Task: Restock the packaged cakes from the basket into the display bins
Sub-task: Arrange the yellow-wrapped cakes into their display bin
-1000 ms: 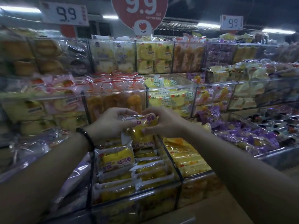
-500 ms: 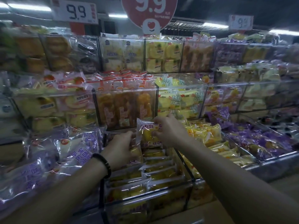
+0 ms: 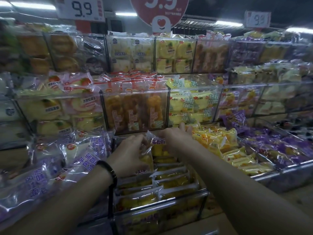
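Observation:
Both my hands reach into the clear display bin [image 3: 201,199] in the lowest row, which holds several yellow packaged cakes standing in rows. My left hand [image 3: 130,153], with a black band on the wrist, grips the left edge of an upright yellow cake packet [image 3: 158,147] at the back of the bin. My right hand [image 3: 176,134] covers the packet's top right corner, fingers stretched toward the bin's back wall. Whether the right fingers pinch the packet is hidden. The basket is out of view.
Clear bins of packaged cakes fill three tiers: purple-printed packets [image 3: 84,160] to the left, yellow packets [image 3: 220,141] and purple ones [image 3: 277,146] to the right, orange cakes [image 3: 135,112] right behind. Price signs [image 3: 81,9] hang overhead.
Both hands carried the yellow packet down and forward from chest height into the back of the bin. The view moved closer to the shelves.

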Available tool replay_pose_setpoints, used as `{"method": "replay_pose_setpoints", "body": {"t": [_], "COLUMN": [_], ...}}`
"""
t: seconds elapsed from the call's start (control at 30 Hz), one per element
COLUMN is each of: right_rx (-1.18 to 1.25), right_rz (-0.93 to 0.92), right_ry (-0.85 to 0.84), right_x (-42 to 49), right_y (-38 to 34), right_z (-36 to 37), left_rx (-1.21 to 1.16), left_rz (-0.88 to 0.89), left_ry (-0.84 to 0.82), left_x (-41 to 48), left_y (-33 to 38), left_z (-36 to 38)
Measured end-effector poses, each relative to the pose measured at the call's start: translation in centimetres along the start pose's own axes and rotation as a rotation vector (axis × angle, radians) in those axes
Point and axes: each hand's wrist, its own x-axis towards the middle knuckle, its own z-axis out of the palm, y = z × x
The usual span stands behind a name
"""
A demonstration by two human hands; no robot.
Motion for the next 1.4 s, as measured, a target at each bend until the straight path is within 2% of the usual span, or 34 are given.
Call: {"method": "replay_pose_setpoints", "body": {"t": [0.1,0.33,0.47,0.6,0.7,0.8,0.9,1.0,1.07,1.13,1.27,1.33,1.4], "right_rx": [-0.044,0.012,-0.034,0.075,0.268,0.576,0.861,1.046,1.125,1.075,0.682,0.548,0.510], "right_rz": [-0.054,-0.125,-0.133,-0.137,-0.172,-0.133,-0.029,-0.005,0.013,0.046,-0.054,-0.127,-0.160], "right_ry": [-0.007,-0.185,-0.131,-0.023,0.120,0.179,0.154,0.016,0.001,0.103,0.453,0.455,0.371], "right_x": [0.0,-0.3,-0.6,-0.6,-0.5,-0.6,-1.0,-1.9,-2.2,-2.0,-1.3,-1.1,-1.0], "right_y": [-0.3,2.1,1.9,2.7,3.0,3.0,3.0,2.8,3.1,3.7,4.4,4.4,4.1], "right_z": [0.6,-0.3,0.2,0.0,-0.4,-1.2,-1.8,-2.2,-2.5,-2.6,-2.9,-3.0,-2.5], "left_rx": [-0.008,0.004,0.022,0.007,-0.039,-0.183,-0.353,-0.362,-0.326,-0.317,-0.165,-0.064,-0.041], "left_rz": [-0.010,-0.063,-0.094,-0.115,-0.117,-0.157,-0.171,-0.115,-0.082,-0.038,0.058,0.059,0.058], "left_ry": [-0.037,-0.152,-0.177,-0.214,-0.174,-0.027,0.068,0.120,0.163,0.189,0.100,0.031,0.001], "left_x": [0.3,0.6,0.8,1.1,1.5,2.4,3.2,4.4,5.0,5.4,5.9,6.0,5.8], "left_y": [-0.2,0.5,0.6,0.6,1.0,1.3,1.8,1.8,1.7,1.9,2.5,2.6,2.6], "left_z": [0.1,-0.1,-0.3,-0.8,-1.3,-1.6,-1.8,-1.9,-2.2,-2.7,-3.9,-4.0,-3.5]}}
